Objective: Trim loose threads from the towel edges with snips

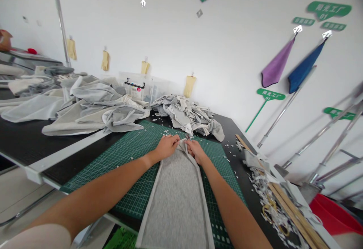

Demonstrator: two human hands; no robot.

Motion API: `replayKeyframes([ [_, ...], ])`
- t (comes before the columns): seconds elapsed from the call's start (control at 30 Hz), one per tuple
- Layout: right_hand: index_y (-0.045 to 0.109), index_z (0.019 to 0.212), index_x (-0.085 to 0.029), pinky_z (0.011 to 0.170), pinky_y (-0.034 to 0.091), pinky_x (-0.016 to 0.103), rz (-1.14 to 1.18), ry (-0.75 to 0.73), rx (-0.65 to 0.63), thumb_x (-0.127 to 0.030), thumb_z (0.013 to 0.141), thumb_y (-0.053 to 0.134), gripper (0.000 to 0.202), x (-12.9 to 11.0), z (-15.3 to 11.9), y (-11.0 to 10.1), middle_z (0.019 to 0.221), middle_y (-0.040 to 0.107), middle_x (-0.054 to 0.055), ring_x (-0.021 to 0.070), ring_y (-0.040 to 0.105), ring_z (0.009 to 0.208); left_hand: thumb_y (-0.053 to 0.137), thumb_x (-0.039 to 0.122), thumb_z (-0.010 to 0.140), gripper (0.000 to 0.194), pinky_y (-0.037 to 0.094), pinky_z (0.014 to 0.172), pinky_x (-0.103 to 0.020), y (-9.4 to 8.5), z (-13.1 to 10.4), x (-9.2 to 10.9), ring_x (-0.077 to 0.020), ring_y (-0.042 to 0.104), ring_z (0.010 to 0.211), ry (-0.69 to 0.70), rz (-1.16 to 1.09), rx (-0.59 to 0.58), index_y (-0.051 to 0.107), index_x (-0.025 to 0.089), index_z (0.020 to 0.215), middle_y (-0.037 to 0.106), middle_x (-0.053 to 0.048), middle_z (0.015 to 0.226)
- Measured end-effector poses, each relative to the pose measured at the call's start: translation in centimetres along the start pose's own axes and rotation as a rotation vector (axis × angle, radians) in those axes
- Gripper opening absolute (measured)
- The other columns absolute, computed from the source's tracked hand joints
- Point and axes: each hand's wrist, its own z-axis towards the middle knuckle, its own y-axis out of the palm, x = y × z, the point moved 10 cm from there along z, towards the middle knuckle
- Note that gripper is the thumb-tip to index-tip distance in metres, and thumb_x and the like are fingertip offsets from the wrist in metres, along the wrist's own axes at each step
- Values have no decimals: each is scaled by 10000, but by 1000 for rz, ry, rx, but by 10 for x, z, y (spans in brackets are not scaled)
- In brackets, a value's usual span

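A long grey fabric piece (pixel 181 196) with pale seamed edges stretches from its far end on the green cutting mat (pixel 127 165) down past the bottom of the view. My left hand (pixel 168 145) pinches the left corner of that far end. At the right corner, my right hand (pixel 195 150) has its fingers closed on the cloth, which is folded over there. A small dark, shiny thing shows by the right fingertips, too small to name. White fabric scraps lie scattered on the mat beyond both hands.
A large heap of grey cloth (pixel 93 105) covers the table's left side, and a smaller pile (pixel 187 114) sits straight ahead. Behind them stands a clear plastic box (pixel 136 90). Wooden strips (pixel 292 207) and trimmings line the right edge, near a red basin (pixel 334 215).
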Motion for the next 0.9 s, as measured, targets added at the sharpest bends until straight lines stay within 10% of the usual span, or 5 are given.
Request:
replayKeyframes([
  [0.57, 659, 858, -207, 685, 364, 229, -589, -246, 436, -387, 821, 514, 234, -33, -17, -24, 815, 654, 19, 172, 544, 762, 396, 277, 990, 222, 363, 863, -357, -5, -1, -6, -242, 588, 969, -78, 143, 17, 608, 236, 1043, 692, -63, 981],
  [0.9, 663, 748, -176, 613, 360, 205, -523, -291, 253, -452, 827, 526, 318, -34, -10, -16, 704, 613, -5, 154, 529, 697, 491, 282, 940, 240, 398, 897, -347, -5, 0, -19, -227, 609, 1018, -117, -34, 26, 629, 293, 1136, 730, -9, 961],
])
